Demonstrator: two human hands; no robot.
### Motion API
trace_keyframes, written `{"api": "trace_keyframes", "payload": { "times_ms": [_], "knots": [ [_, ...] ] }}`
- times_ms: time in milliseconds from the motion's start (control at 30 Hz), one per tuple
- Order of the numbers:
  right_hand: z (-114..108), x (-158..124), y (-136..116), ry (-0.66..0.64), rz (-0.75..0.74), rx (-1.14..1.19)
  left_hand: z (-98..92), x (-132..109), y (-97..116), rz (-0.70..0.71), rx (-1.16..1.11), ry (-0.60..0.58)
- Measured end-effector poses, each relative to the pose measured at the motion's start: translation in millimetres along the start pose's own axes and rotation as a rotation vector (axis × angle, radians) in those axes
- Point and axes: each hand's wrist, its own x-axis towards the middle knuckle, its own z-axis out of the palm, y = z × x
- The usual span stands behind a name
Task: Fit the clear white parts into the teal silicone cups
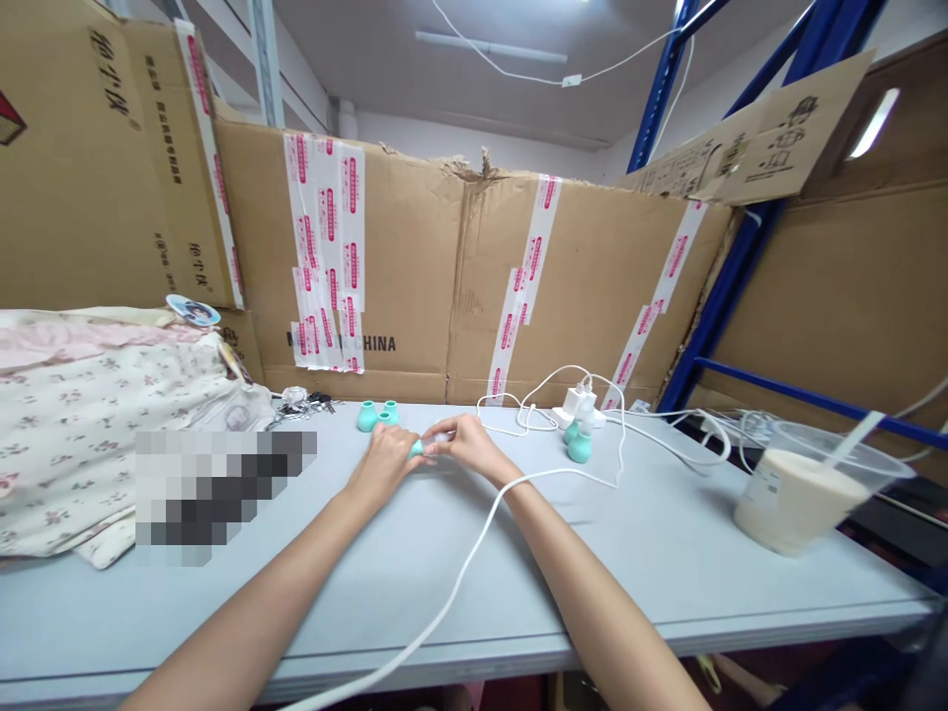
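Note:
Near the middle of the grey table [415, 553], my left hand [386, 456] is closed around a small teal piece [417, 448]. The fingertips of my right hand [460, 442] meet it from the right, pinching something pale and blurred at its end. Just behind my left hand stand several small teal vase-shaped pieces [366, 416], partly hidden by the fingers. To the right of my hands, more teal pieces [579, 446] stand close together, one with a clear or whitish top, beside a white plug adapter [581, 403].
A white cable [474, 553] runs across the table and over my right wrist. Floral cloth [96, 425] lies at the left, with keys [318, 402] behind. A tilted-looking cup of beige drink [804, 494] stands at the right. Cardboard [415, 267] walls the back edge.

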Motion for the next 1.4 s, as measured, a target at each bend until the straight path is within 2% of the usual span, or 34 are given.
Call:
{"api": "trace_keyframes", "payload": {
  "times_ms": [100, 233, 300, 433, 567, 667, 800, 900, 1033, 1133, 1200, 1333, 1400],
  "knots": [
    [-7.3, 2.6, 2.5, -0.041, -0.014, 0.066, -0.2, 4.0, 3.0, -0.011, -0.072, 0.044],
    [-11.9, 3.6, -1.9, 0.102, -0.054, 0.313, -5.1, 14.1, 6.4, -0.158, -0.339, 0.213],
    [-12.7, 2.7, -5.2, 0.119, -0.027, 0.484, -7.9, 17.1, 5.2, -0.208, -0.45, 0.239],
    [-12.6, 0.1, -9.5, 0.037, 0.041, 0.577, -10.1, 17.6, 1.1, -0.263, -0.505, 0.214],
    [-8.9, -0.4, -9.3, 0.073, 0.043, 0.547, -9.3, 15.5, 3.2, -0.222, -0.521, 0.167],
    [-5.6, -0.4, -7.4, 0.1, 0.075, 0.557, -8.8, 12.5, 6.7, -0.206, -0.42, 0.169],
    [-1.0, -1.7, -8.4, 0.052, 0.085, 0.573, -8.6, 11.0, 8.9, -0.243, -0.315, 0.2],
    [4.9, -3.0, -11.5, 0.05, 0.05, 0.599, -6.9, 16.1, 7.2, -0.26, -0.481, 0.179],
    [16.0, -1.6, -11.0, 0.064, 0.034, 0.603, 1.1, 26.0, 2.0, -0.383, -0.913, 0.178],
    [23.6, 3.2, -3.7, 0.031, -0.078, 0.544, 8.8, 27.7, 1.8, -0.406, -1.165, 0.061],
    [26.8, 7.2, 2.8, 0.076, -0.14, 0.527, 13.1, 25.8, 3.9, -0.377, -1.222, -0.007],
    [24.0, 12.8, 11.1, 0.178, -0.09, 0.549, 16.7, 21.9, 4.9, -0.335, -1.098, -0.036],
    [17.4, 13.9, 11.5, 0.234, -0.038, 0.54, 14.9, 21.9, 0.7, -0.332, -0.932, 0.049]
  ]
}}
